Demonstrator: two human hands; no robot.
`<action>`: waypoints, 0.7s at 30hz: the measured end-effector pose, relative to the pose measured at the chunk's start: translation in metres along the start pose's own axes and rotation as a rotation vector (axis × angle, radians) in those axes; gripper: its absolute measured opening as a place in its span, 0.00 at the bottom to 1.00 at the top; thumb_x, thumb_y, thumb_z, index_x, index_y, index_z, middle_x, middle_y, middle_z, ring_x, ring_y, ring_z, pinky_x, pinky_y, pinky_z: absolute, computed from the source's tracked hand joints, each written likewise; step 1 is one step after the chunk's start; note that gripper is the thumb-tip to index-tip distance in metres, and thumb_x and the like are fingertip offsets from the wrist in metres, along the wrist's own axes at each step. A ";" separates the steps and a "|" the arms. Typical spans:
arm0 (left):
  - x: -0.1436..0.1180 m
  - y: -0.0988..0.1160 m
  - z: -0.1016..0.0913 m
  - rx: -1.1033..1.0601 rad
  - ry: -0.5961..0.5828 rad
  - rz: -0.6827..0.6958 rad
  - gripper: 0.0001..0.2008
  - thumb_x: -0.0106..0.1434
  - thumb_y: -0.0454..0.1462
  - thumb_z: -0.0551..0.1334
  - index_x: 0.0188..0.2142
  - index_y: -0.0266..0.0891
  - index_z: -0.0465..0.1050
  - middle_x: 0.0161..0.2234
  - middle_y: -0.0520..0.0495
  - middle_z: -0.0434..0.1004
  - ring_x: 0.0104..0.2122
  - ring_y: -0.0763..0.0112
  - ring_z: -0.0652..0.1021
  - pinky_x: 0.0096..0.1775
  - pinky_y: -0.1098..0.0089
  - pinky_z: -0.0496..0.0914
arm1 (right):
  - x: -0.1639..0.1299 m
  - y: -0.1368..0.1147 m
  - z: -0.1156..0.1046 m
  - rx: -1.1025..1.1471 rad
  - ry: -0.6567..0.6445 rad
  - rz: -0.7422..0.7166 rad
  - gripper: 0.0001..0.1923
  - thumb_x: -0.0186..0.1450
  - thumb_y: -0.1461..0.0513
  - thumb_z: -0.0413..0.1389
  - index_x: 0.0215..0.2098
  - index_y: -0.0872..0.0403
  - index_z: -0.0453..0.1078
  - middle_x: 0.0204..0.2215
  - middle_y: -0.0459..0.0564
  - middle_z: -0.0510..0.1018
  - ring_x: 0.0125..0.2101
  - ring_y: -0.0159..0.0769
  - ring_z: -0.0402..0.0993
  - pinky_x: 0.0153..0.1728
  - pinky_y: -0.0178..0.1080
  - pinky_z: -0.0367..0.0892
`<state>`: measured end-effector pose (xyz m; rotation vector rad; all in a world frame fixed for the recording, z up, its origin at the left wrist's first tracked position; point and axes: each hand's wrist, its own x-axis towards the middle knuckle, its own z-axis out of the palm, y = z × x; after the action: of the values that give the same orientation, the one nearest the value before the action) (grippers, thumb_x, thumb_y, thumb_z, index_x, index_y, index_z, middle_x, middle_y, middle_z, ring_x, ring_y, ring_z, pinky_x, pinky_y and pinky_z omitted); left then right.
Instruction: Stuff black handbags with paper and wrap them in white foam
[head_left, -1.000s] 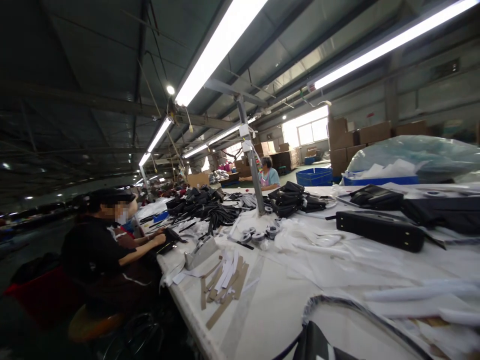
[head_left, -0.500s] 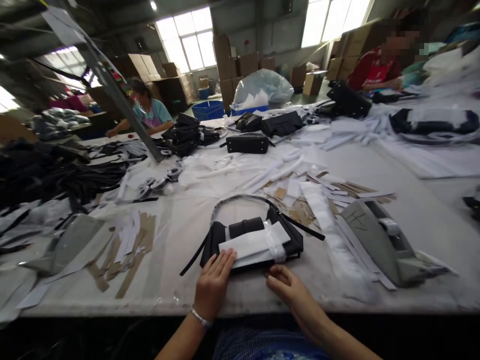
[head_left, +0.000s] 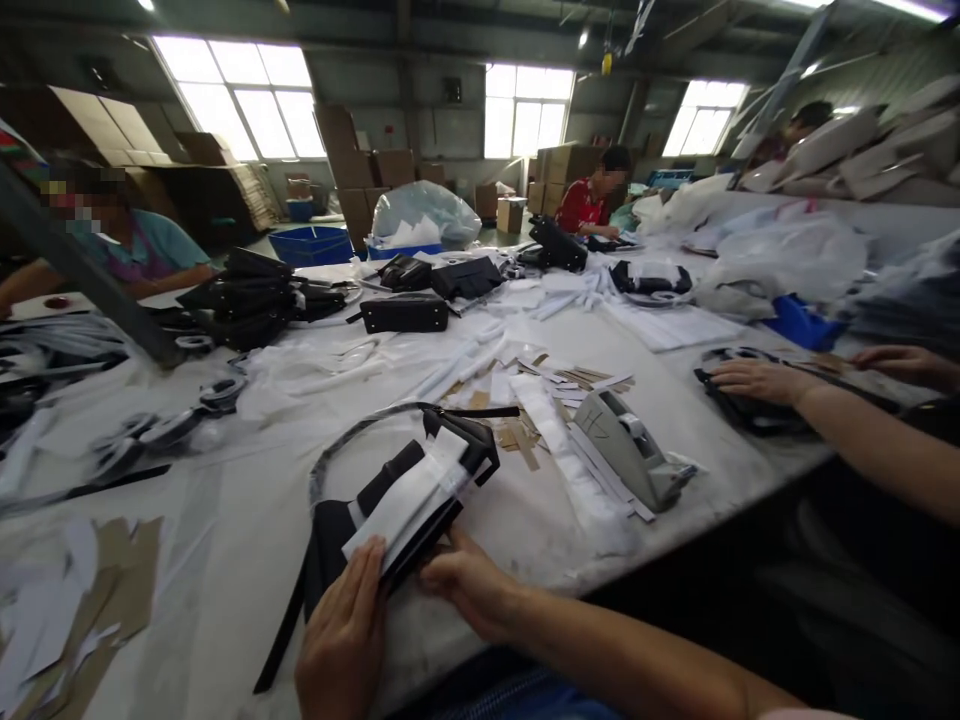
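A small black bag [head_left: 390, 490] wrapped in white paper lies near the front edge of the white table [head_left: 225, 560], its strap curling behind it. My left hand [head_left: 341, 635] lies flat on the bag's near left end, fingers on the paper. My right hand [head_left: 469, 585] grips the bag's near right edge, fingers tucked against it.
A grey tape dispenser [head_left: 626, 450] stands right of the bag amid paper and card strips [head_left: 559, 385]. A co-worker's hands [head_left: 757, 380] rest on a black piece at the right. More black bags [head_left: 405, 312], a blue crate [head_left: 311, 245] and other seated people are farther back.
The view swung right from the ceiling and a seated co-worker down to the table. My hands came into view on the wrapped bag, which has since turned at an angle.
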<state>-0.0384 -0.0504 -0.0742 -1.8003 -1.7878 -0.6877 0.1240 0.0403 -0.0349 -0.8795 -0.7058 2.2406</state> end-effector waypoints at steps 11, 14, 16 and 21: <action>-0.006 0.002 0.008 0.044 -0.006 -0.109 0.37 0.67 0.41 0.62 0.70 0.41 0.47 0.61 0.39 0.69 0.50 0.52 0.78 0.46 0.58 0.72 | -0.006 -0.016 0.014 -0.128 -0.097 -0.010 0.30 0.47 0.67 0.60 0.50 0.52 0.73 0.38 0.46 0.80 0.43 0.38 0.76 0.49 0.41 0.68; 0.000 0.004 0.008 0.019 -0.024 -0.124 0.34 0.69 0.39 0.59 0.70 0.42 0.47 0.61 0.41 0.70 0.49 0.55 0.79 0.42 0.61 0.72 | -0.013 -0.044 -0.032 -0.649 -0.152 -0.202 0.27 0.57 0.63 0.60 0.56 0.50 0.71 0.49 0.51 0.79 0.51 0.44 0.74 0.54 0.48 0.68; 0.001 0.007 0.006 0.024 -0.035 -0.140 0.33 0.69 0.39 0.59 0.70 0.44 0.49 0.61 0.44 0.69 0.48 0.55 0.79 0.38 0.62 0.72 | -0.022 -0.071 -0.077 -1.135 -0.038 -0.528 0.22 0.64 0.62 0.56 0.57 0.51 0.71 0.56 0.53 0.75 0.57 0.44 0.69 0.61 0.50 0.62; 0.001 0.013 0.006 0.016 -0.043 -0.181 0.33 0.69 0.40 0.59 0.69 0.47 0.49 0.62 0.46 0.68 0.48 0.53 0.79 0.36 0.62 0.71 | -0.037 -0.127 -0.183 -1.928 0.448 -0.690 0.24 0.67 0.69 0.51 0.61 0.57 0.67 0.65 0.60 0.63 0.67 0.52 0.53 0.64 0.59 0.54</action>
<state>-0.0254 -0.0459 -0.0782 -1.6681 -1.9969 -0.7064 0.3244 0.1435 -0.0522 -1.3985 -2.3927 0.1697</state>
